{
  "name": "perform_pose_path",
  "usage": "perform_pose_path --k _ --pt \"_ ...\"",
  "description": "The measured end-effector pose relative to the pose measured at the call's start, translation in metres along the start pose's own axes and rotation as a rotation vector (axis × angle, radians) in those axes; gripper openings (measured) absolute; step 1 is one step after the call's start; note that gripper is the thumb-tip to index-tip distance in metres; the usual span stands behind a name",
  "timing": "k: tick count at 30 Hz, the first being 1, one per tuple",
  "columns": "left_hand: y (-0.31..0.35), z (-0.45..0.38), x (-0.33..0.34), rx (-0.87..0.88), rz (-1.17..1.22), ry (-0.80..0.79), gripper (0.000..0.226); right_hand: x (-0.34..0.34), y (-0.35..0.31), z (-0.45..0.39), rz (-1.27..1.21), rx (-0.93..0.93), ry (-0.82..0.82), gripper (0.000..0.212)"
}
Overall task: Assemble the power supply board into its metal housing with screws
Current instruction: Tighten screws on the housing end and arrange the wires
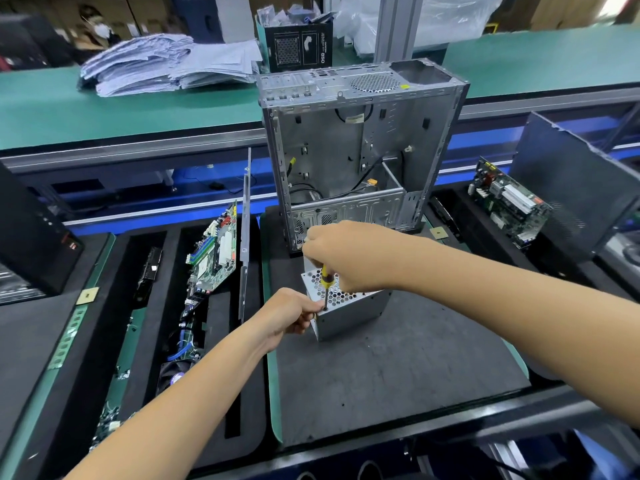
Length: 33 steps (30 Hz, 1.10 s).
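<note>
A grey metal power supply housing (pixel 349 313) with a perforated honeycomb top stands on the dark foam mat (pixel 398 368) in the middle. My right hand (pixel 343 254) grips a yellow-and-black screwdriver (pixel 325 282) held upright, its tip at the housing's near left top edge. My left hand (pixel 289 313) pinches the housing's left corner beside the screwdriver tip. The screw itself is too small to make out. The board inside the housing is hidden.
An open silver computer case (pixel 360 150) stands just behind the housing. A motherboard (pixel 214 251) and a metal side panel (pixel 245 237) lean in foam slots at left. Another board (pixel 509 202) and dark panel (pixel 575 181) sit at right. Green conveyor (pixel 104 109) runs behind.
</note>
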State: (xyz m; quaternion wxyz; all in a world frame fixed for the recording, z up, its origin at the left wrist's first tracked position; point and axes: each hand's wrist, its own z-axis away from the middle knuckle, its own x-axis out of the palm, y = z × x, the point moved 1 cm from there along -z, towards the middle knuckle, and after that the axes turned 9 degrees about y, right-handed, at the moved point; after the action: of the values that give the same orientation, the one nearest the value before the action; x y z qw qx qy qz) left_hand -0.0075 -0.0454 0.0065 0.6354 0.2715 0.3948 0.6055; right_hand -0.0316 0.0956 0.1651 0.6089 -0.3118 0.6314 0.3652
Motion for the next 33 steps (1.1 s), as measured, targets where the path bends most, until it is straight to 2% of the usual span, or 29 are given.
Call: perform_pose_path --k 4,8,13,16,18,21,24,27,30,33 --pt "0.000 0.000 0.000 -0.002 -0.011 0.002 0.014 0.003 -0.004 -0.002 0.079 0.089 0.069 0.018" --pt "0.001 0.001 -0.001 -0.003 -0.015 -0.006 0.014 0.008 -0.004 -0.004 0.147 0.058 0.146 0.042" --pt "0.001 0.002 -0.001 -0.005 -0.016 -0.007 0.016 0.004 -0.001 -0.002 -0.046 0.074 0.010 0.022" --pt "0.001 0.002 0.000 0.002 -0.023 -0.011 0.029 0.005 -0.002 -0.004 0.022 0.056 0.079 0.015" --pt "0.001 0.002 0.000 -0.004 -0.024 -0.014 0.033 0.007 -0.005 -0.004 0.090 0.085 0.166 0.023" --pt "0.003 0.004 0.000 -0.010 -0.027 -0.017 0.025 0.013 -0.007 -0.005 0.151 0.109 0.225 0.030" --pt "0.004 0.004 0.000 -0.004 -0.027 -0.005 0.023 0.010 -0.001 -0.004 0.097 0.129 0.130 0.036" --pt "0.004 0.004 -0.001 0.013 -0.031 0.000 0.026 0.004 0.006 -0.002 -0.050 0.096 0.005 0.020" --pt "0.005 0.004 -0.003 0.013 -0.032 0.009 0.021 0.005 0.006 -0.003 -0.019 0.098 0.040 0.016" --pt "0.007 0.005 -0.004 0.006 -0.052 0.012 0.018 0.009 0.004 -0.008 0.048 0.116 0.125 0.030"
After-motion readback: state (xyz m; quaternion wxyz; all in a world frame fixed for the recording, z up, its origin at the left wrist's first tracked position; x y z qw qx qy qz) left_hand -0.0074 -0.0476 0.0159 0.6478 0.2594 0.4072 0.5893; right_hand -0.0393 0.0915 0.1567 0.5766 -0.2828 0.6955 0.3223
